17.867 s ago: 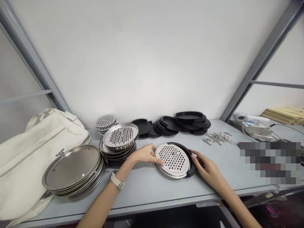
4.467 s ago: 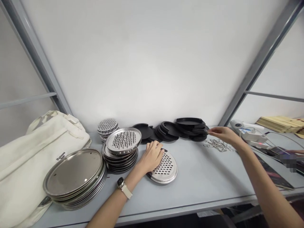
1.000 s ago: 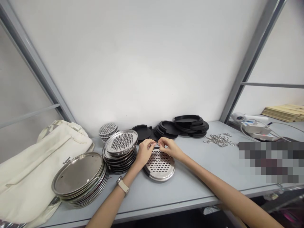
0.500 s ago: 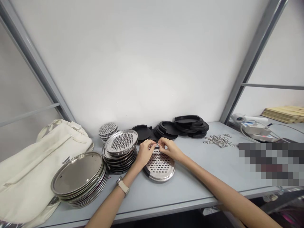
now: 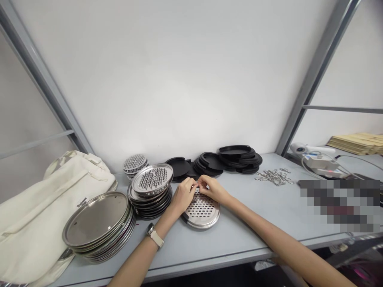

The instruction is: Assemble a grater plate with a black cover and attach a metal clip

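A round metal grater [image 5: 203, 211] with slotted holes lies on the grey table, with a dark piece along its left edge. My left hand [image 5: 184, 194] is closed in a pinch over the grater's far left edge. Opposite it, my right hand [image 5: 212, 188] pinches at the far right edge, and the fingertips of both meet. Between them is a small shiny metal piece, mostly hidden by the fingers, so its exact shape does not show. A pale-strapped watch [image 5: 154, 236] is on my left wrist.
Left of my hands stand stacked graters [image 5: 152, 179], a smaller grater stack [image 5: 135, 163], round metal trays [image 5: 97, 219] and a cream bag [image 5: 38, 211]. Behind lie black round holders [image 5: 237, 153]. Metal clips [image 5: 274, 176] are heaped at right, near a white device with cables [image 5: 320, 161].
My left hand has turned slightly, its back now covering more of the grater's left side. Both hands' fingertips have drawn closer together over the small metal piece.
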Demonstrator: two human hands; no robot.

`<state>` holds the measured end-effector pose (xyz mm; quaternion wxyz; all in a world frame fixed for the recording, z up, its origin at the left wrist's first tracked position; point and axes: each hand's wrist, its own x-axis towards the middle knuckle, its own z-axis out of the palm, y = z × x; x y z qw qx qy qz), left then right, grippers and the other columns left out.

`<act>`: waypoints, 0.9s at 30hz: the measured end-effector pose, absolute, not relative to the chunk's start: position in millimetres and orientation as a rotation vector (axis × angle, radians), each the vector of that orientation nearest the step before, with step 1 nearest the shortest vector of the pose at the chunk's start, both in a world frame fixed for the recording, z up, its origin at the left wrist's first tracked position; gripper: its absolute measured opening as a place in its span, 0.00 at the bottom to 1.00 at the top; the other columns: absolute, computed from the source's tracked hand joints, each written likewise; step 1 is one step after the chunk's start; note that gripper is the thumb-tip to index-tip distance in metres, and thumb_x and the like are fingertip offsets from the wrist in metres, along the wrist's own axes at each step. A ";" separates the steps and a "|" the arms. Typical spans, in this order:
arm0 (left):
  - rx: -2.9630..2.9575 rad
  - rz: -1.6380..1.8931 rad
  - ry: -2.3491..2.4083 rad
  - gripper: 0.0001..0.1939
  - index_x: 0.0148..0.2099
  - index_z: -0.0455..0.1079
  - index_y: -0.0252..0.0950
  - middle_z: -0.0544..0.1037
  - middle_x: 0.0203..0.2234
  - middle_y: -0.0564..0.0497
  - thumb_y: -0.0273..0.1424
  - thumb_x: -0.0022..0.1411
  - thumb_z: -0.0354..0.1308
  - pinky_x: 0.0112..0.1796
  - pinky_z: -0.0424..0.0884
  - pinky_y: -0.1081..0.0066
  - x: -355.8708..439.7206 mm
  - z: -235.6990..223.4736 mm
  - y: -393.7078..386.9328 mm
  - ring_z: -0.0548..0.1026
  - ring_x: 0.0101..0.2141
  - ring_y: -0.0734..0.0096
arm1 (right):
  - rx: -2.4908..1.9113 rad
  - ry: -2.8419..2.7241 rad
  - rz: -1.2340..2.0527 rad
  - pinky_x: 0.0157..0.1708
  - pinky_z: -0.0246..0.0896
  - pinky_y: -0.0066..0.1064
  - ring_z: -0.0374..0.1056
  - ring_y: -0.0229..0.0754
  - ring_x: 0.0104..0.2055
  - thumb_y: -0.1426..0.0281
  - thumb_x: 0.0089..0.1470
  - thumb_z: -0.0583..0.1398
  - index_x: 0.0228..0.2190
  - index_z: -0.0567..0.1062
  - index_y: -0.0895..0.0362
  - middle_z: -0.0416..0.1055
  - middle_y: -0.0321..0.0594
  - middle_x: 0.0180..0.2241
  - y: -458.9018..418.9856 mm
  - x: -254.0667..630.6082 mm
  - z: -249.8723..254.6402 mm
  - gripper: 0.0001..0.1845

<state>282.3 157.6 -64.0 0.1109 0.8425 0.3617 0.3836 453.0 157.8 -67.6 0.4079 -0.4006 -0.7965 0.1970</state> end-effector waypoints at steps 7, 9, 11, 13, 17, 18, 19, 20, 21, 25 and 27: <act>2.457 1.186 1.057 0.06 0.35 0.64 0.37 0.69 0.31 0.53 0.26 0.64 0.48 0.38 0.64 0.72 280.9 -59.3 160.3 0.69 0.35 0.71 | -0.941 -1.955 0.621 0.28 0.57 0.26 0.60 0.35 0.26 0.71 0.56 0.52 0.29 0.66 0.57 0.62 0.32 0.24 159.6 454.5 -64.3 0.06; 2.444 1.208 1.059 0.05 0.35 0.64 0.37 0.69 0.31 0.53 0.26 0.64 0.48 0.39 0.65 0.71 281.3 -58.4 161.0 0.70 0.36 0.71 | -0.903 -1.911 0.701 0.29 0.60 0.27 0.62 0.36 0.27 0.68 0.58 0.51 0.31 0.67 0.57 0.63 0.33 0.24 161.0 455.9 -63.6 0.07; 2.448 1.200 1.051 0.05 0.36 0.64 0.37 0.69 0.32 0.53 0.27 0.64 0.48 0.40 0.65 0.71 281.7 -57.7 160.7 0.70 0.37 0.71 | -0.875 -1.886 0.709 0.30 0.61 0.28 0.63 0.36 0.28 0.67 0.57 0.53 0.36 0.67 0.56 0.64 0.33 0.26 162.1 457.3 -63.1 0.07; 2.458 1.181 1.042 0.05 0.37 0.65 0.37 0.69 0.33 0.53 0.27 0.65 0.48 0.41 0.65 0.71 282.0 -56.9 159.7 0.70 0.37 0.71 | -0.857 -1.909 0.676 0.31 0.61 0.28 0.63 0.37 0.29 0.67 0.56 0.55 0.38 0.68 0.56 0.65 0.34 0.27 162.5 458.7 -62.3 0.08; 2.511 1.151 1.042 0.06 0.38 0.65 0.37 0.70 0.34 0.52 0.28 0.66 0.47 0.42 0.65 0.69 282.0 -54.9 157.4 0.69 0.38 0.70 | -0.876 -1.955 0.643 0.32 0.60 0.28 0.63 0.38 0.31 0.67 0.55 0.55 0.32 0.71 0.57 0.68 0.36 0.29 162.2 460.2 -60.9 0.07; 2.534 1.145 1.051 0.06 0.38 0.65 0.37 0.70 0.34 0.52 0.28 0.66 0.47 0.42 0.65 0.69 281.9 -54.5 157.0 0.69 0.38 0.70 | -0.895 -1.943 0.646 0.32 0.60 0.28 0.63 0.37 0.31 0.67 0.55 0.55 0.31 0.71 0.57 0.68 0.36 0.28 162.4 460.3 -61.1 0.07; 2.561 1.136 1.063 0.07 0.38 0.64 0.37 0.70 0.34 0.52 0.29 0.66 0.46 0.42 0.65 0.68 281.8 -54.2 156.5 0.69 0.38 0.69 | -0.921 -1.922 0.667 0.31 0.59 0.28 0.63 0.37 0.30 0.67 0.54 0.56 0.30 0.71 0.58 0.67 0.36 0.27 163.0 460.3 -61.8 0.07; 2.591 1.124 1.072 0.07 0.37 0.65 0.37 0.70 0.34 0.52 0.29 0.67 0.46 0.42 0.64 0.68 281.7 -53.9 156.1 0.69 0.38 0.69 | -0.952 -1.897 0.703 0.31 0.59 0.28 0.63 0.37 0.30 0.67 0.53 0.57 0.29 0.71 0.58 0.67 0.35 0.26 164.0 460.3 -63.0 0.07; 2.626 1.105 1.074 0.08 0.38 0.65 0.37 0.70 0.34 0.52 0.29 0.67 0.45 0.42 0.64 0.68 281.6 -53.8 155.6 0.68 0.38 0.69 | -0.981 -1.869 0.743 0.31 0.59 0.27 0.63 0.37 0.29 0.67 0.52 0.57 0.27 0.70 0.58 0.67 0.35 0.25 165.4 460.2 -64.6 0.07; 2.778 1.017 1.019 0.09 0.40 0.67 0.37 0.69 0.34 0.51 0.29 0.67 0.46 0.40 0.64 0.68 281.5 -53.0 153.7 0.67 0.37 0.69 | -1.057 -1.798 0.866 0.25 0.59 0.26 0.63 0.36 0.25 0.68 0.50 0.56 0.25 0.68 0.59 0.65 0.34 0.22 173.8 460.1 -72.9 0.07; 2.829 1.022 1.007 0.09 0.40 0.68 0.37 0.70 0.34 0.50 0.29 0.67 0.46 0.40 0.63 0.67 281.2 -52.1 153.3 0.67 0.36 0.68 | -1.066 -1.804 0.878 0.23 0.59 0.25 0.62 0.35 0.23 0.67 0.50 0.55 0.24 0.67 0.59 0.65 0.34 0.21 176.9 460.7 -75.4 0.08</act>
